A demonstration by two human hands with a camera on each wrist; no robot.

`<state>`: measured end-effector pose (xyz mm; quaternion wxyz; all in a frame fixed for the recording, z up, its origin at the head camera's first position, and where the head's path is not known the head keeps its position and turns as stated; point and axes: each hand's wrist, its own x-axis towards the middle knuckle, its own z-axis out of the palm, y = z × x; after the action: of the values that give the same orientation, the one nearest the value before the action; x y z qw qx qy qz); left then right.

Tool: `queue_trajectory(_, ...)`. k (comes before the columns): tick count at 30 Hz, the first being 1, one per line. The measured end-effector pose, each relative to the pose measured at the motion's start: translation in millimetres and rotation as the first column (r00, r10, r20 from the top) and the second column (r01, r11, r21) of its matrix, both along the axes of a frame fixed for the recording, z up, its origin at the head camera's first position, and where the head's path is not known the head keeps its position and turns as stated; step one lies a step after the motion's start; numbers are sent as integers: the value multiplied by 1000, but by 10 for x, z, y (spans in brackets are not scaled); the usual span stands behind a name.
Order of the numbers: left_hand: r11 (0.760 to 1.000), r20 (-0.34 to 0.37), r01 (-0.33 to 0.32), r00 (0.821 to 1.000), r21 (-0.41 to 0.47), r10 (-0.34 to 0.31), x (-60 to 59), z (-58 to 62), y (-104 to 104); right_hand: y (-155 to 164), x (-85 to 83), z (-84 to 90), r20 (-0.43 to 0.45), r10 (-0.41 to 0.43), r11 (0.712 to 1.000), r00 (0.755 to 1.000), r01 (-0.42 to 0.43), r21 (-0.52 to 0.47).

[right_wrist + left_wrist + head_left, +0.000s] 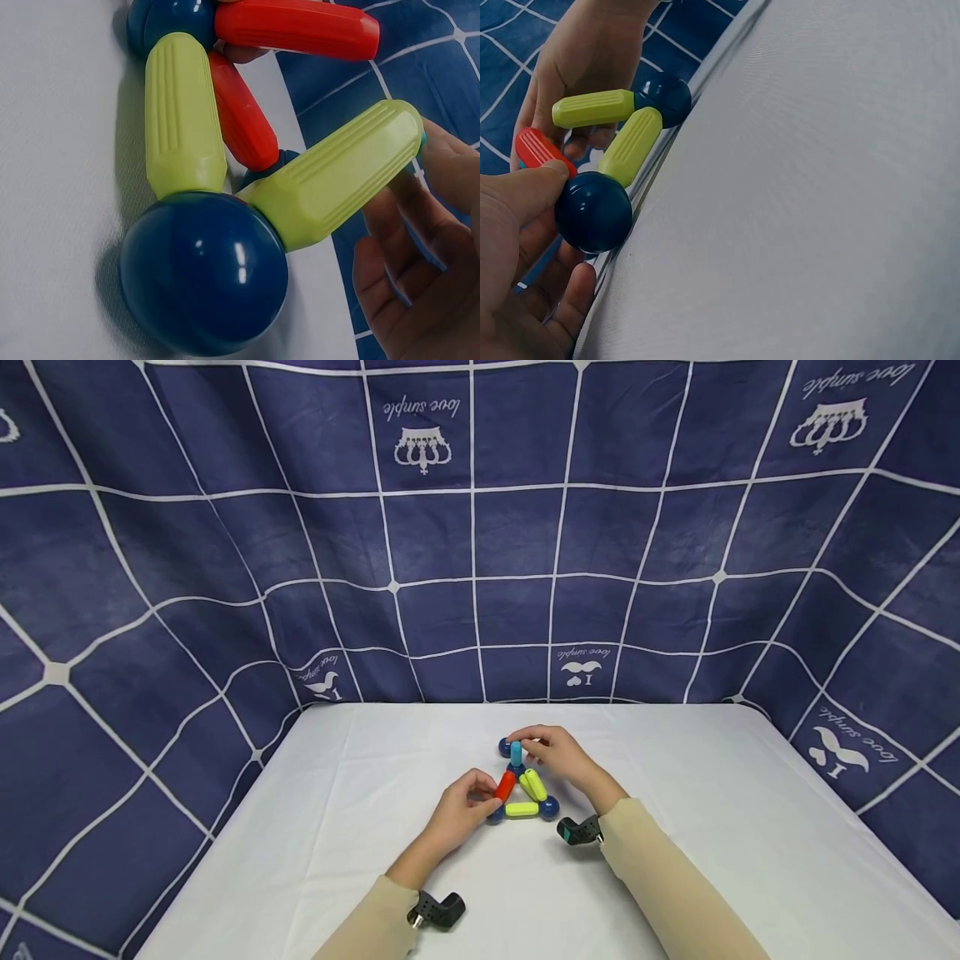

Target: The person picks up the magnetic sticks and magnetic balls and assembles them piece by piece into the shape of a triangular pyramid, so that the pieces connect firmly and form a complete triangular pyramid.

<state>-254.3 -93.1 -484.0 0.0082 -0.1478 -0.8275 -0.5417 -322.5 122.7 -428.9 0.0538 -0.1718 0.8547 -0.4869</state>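
Rod-and-ball frame (520,787) sits mid table (750,843). Your L hand (459,810) pinches red rod (506,786) at lower ball, prob. to steady base; R hand (558,756) pinches teal rod (516,753) up top.

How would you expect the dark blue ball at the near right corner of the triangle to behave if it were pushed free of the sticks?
The dark blue ball looks round and glossy, so it would probably roll easily on the smooth white table. It seems rigid plastic, likely light, and possibly slippery. While joined to the yellow-green stick, it should stay put.
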Motion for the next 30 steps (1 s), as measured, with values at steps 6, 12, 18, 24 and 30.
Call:
queue_trajectory(6, 1000, -2, 4, 1000, 4, -4, 3, 6, 2, 18, 13, 4, 20, 18, 1000, 1000, -18, 11)
queue_trajectory(12, 1000, -13, 11, 1000, 11, -11, 2, 9, 3, 52, 55, -11, 36, 8, 1000, 999, -9, 17)
queue_trajectory(18, 1000, -16, 13, 1000, 20, -13, -2, 2, 0, 77, 115, -17, 25, 25, 999, 999, -25, 21)
queue_trajectory(24, 1000, -8, 9, 1000, 12, -9, -6, -11, -4, 75, 167, -28, -14, 37, 998, 999, -37, 49)
queue_trajectory(30, 1000, -7, 14, 1000, 18, -14, -4, -14, -7, 64, 185, -43, -46, 36, 997, 998, -33, 66)
